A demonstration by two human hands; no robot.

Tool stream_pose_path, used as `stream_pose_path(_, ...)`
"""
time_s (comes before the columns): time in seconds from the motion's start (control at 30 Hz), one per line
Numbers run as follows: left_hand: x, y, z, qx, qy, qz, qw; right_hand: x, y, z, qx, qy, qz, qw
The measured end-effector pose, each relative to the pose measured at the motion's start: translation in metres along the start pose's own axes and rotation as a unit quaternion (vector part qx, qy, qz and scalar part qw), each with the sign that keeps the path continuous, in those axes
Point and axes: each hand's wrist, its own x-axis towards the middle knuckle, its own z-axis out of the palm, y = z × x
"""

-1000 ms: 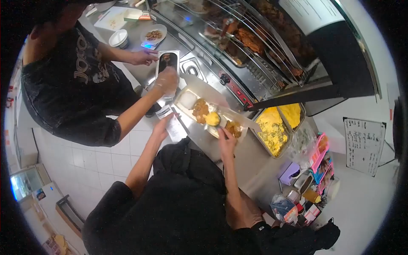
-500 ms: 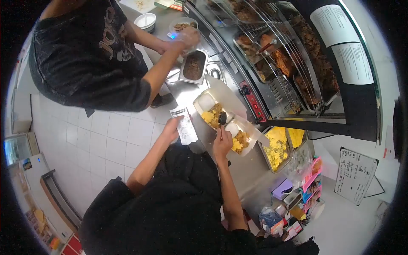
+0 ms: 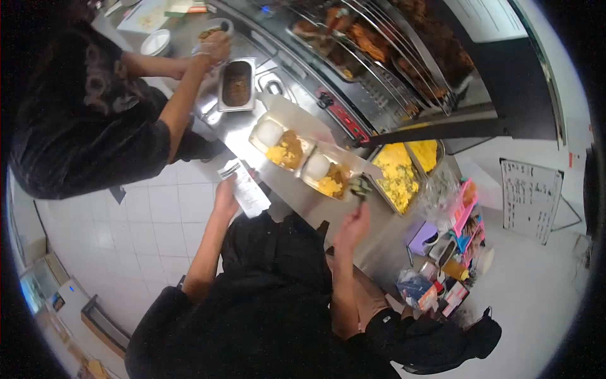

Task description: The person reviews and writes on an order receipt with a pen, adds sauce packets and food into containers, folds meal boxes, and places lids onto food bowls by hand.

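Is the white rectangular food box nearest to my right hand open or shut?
Open: the white rectangular food box has its pale lid raised, showing a round white mound, yellow food and brown food inside.

This is a commercial food kitchen: a glass-sided display cabinet with cooked meat on racks stands over a stainless steel counter, which bears metal food trays, takeaway boxes and, farther along, a chopping board.
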Motion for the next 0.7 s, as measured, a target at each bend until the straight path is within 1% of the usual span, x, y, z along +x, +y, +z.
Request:
stream_pose_path(0.07,-0.008,-0.002,0.025,0.015,0.002,-0.009,1.000,0.031,-0.028,-0.039,0.040,0.052,-0.031,0.997)
stream_pose_path(0.13,-0.016,-0.005,0.056,0.039,0.001,-0.027,0.999,0.085,-0.045,-0.056,0.006,0.148,-0.078,0.986)
stream_pose_path(0.2,-0.026,-0.008,0.100,0.090,-0.024,-0.032,0.995,0.137,-0.052,-0.072,-0.033,0.094,-0.035,0.994)
stream_pose_path(0.23,-0.031,-0.012,0.121,0.115,-0.035,-0.033,0.992,0.148,-0.055,-0.077,-0.052,0.064,-0.013,0.997)
stream_pose_path(0.27,-0.032,-0.015,0.137,0.118,-0.061,-0.032,0.991,0.152,-0.054,-0.086,-0.161,0.087,-0.130,0.974)
stream_pose_path(0.3,-0.037,-0.018,0.159,0.122,-0.076,-0.030,0.989,0.153,-0.054,-0.089,-0.265,0.104,-0.245,0.927)
stream_pose_path(0.33,-0.044,-0.019,0.186,0.123,-0.089,-0.022,0.988,0.157,-0.052,-0.086,-0.362,0.114,-0.356,0.854)
stream_pose_path(0.37,-0.053,-0.021,0.210,0.123,-0.098,-0.014,0.987,0.129,-0.060,-0.064,-0.321,0.090,-0.365,0.869)
stream_pose_path(0.4,-0.059,-0.025,0.232,0.137,-0.124,-0.007,0.983,0.077,-0.078,-0.033,-0.281,0.067,-0.369,0.883)
stream_pose_path(0.43,-0.064,-0.028,0.255,0.155,-0.151,-0.002,0.976,0.034,-0.097,-0.011,-0.308,-0.069,-0.325,0.892)
stream_pose_path(0.47,-0.071,-0.033,0.278,0.162,-0.173,-0.010,0.971,0.001,-0.115,0.005,-0.326,-0.200,-0.279,0.881)
stream_pose_path(0.53,-0.073,-0.048,0.312,0.171,-0.224,-0.013,0.959,-0.031,-0.133,0.018,-0.330,-0.321,-0.216,0.861)
stream_pose_path(0.57,-0.079,-0.053,0.328,0.174,-0.247,-0.023,0.953,-0.030,-0.135,0.012,-0.327,-0.323,-0.180,0.870)
stream_pose_path(0.63,-0.084,-0.063,0.351,0.198,-0.279,-0.011,0.940,-0.022,-0.143,-0.001,-0.324,-0.330,-0.112,0.880)
stream_pose_path(0.67,-0.086,-0.070,0.359,0.209,-0.291,-0.007,0.934,-0.016,-0.148,-0.009,-0.278,-0.348,-0.097,0.890)
stream_pose_path(0.7,-0.087,-0.078,0.362,0.184,-0.308,-0.025,0.933,-0.011,-0.154,-0.018,-0.239,-0.374,-0.031,0.896)
